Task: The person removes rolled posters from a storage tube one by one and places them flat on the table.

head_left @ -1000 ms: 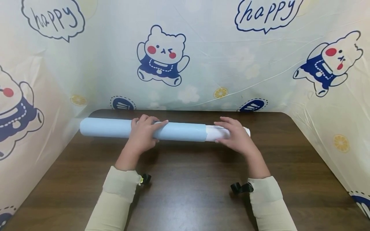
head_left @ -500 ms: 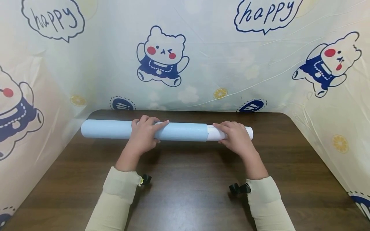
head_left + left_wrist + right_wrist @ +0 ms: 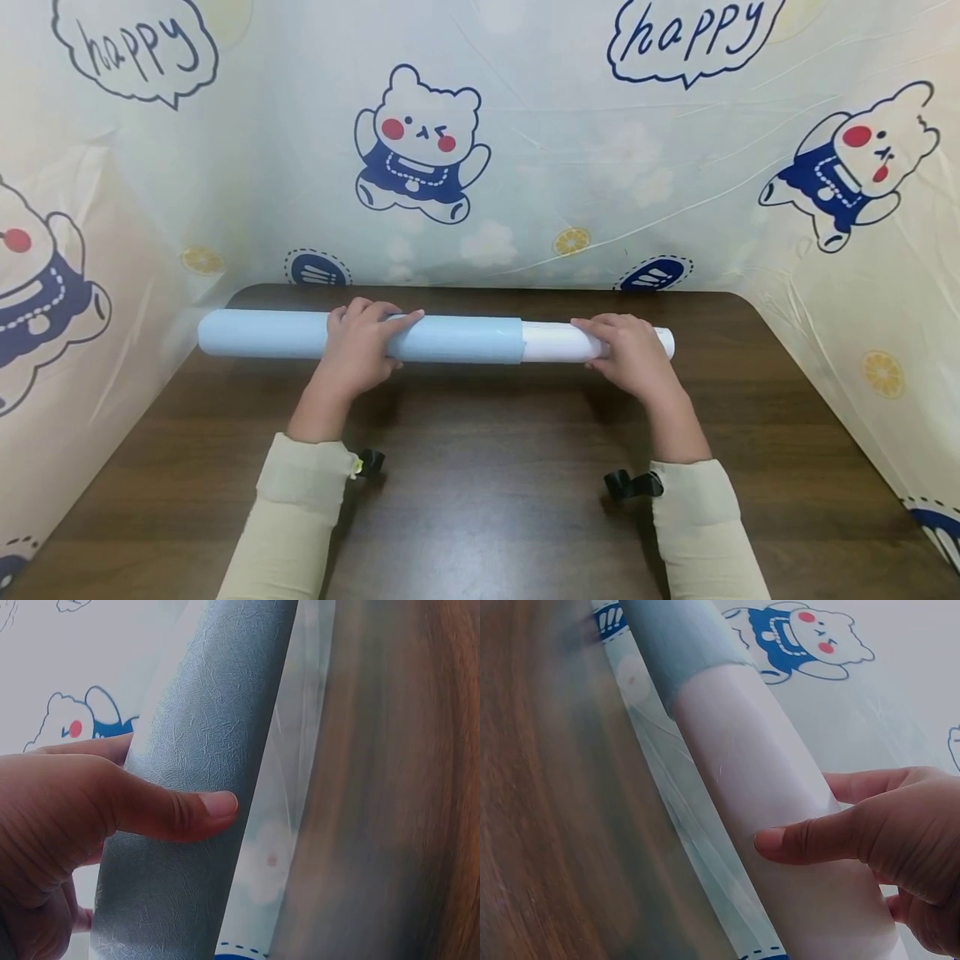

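Observation:
A light blue tube [image 3: 472,340] with a finely wrinkled surface lies across the far part of the table in the head view. From its right end sticks out a narrower white roll [image 3: 558,342], perhaps of paper; the rest of it is hidden inside the blue tube. My left hand [image 3: 356,350] grips the blue tube near its middle, and in the left wrist view the thumb [image 3: 180,814] lies across it. Near the white roll's outer end my right hand [image 3: 633,354] holds it from above. The right wrist view has that thumb [image 3: 810,841] pressed on the white surface.
The brown wooden table [image 3: 480,467] ends just behind the tube. A patterned curtain [image 3: 525,150] with cartoon bears hangs close round the back and both sides. Each wrist carries a small black camera mount, such as the right mount [image 3: 630,485].
More of the white roll shows now: my right hand has moved right with it, and my left hand has shifted slightly left with the blue tube. Earlier, the right fingers lay more spread.

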Motion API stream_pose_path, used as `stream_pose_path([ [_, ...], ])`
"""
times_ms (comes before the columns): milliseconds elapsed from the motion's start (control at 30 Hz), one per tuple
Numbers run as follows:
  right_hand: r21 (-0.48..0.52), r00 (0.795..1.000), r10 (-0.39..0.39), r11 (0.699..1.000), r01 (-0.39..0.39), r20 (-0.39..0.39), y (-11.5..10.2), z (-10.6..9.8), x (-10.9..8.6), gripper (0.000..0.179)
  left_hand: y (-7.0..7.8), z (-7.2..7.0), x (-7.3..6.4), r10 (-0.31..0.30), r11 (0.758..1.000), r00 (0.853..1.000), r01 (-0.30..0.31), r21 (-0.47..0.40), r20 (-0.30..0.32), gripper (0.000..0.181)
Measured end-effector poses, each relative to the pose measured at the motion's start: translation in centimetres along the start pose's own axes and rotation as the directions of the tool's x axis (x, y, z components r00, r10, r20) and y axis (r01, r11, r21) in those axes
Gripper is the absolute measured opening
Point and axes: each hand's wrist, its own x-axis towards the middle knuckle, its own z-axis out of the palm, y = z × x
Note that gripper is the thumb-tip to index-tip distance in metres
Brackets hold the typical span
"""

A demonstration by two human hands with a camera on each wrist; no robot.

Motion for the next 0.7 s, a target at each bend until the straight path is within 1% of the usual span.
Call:
stream_pose_path([
  [300,0.026,0.999,0.034,0.999,-0.034,0.007,0.8,-0.2,-0.3,0.059,-1.0,0.0,-0.1,-0.028,1.0,1.0,0.028,-0.008,0.007,0.08],
  [467,0.026,0.997,0.07,0.997,-0.07,0.016,1.2,-0.6,-0.5,0.058,-1.5,-0.1,-0.2,-0.042,0.999,0.999,0.042,-0.004,0.013,0.08],
  [700,0.025,0.996,0.092,0.996,-0.091,-0.015,2.1,-1.1,-0.9,0.058,-2.0,-0.2,-0.3,-0.055,0.998,0.998,0.055,-0.011,-0.001,0.081],
])
